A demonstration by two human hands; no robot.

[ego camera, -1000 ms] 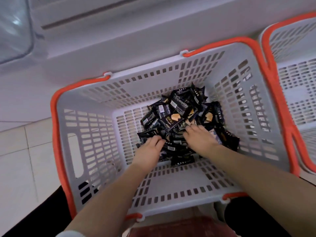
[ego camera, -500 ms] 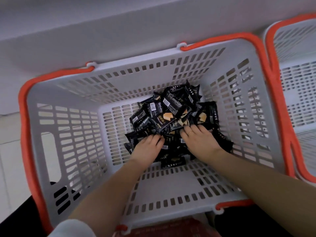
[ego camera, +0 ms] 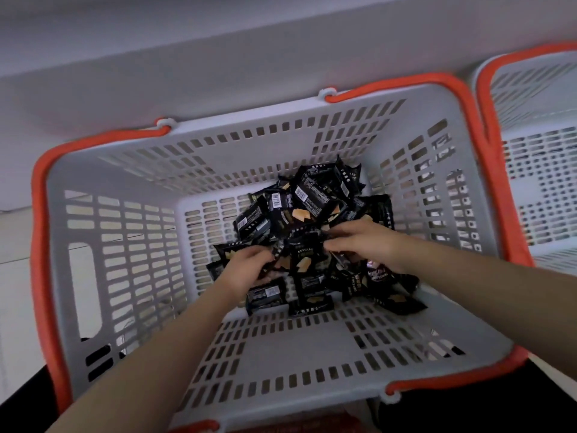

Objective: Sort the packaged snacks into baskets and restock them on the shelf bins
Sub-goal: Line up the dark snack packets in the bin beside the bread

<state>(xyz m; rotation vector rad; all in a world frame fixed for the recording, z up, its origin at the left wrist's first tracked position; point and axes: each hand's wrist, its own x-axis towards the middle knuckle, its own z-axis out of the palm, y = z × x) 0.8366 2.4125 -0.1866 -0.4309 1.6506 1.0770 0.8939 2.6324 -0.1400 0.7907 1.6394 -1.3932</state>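
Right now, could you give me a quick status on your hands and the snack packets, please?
Left hand and right hand both gripping black snack packets in the grey basket. Nothing blocking.

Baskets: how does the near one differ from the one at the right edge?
The near basket shows whole, rim to floor; the right basket is cut off by the frame. The near one holds a heap of black snack packs, with both hands in it; no packs show in the visible part of the right one. Both are grey slotted plastic with orange handles.
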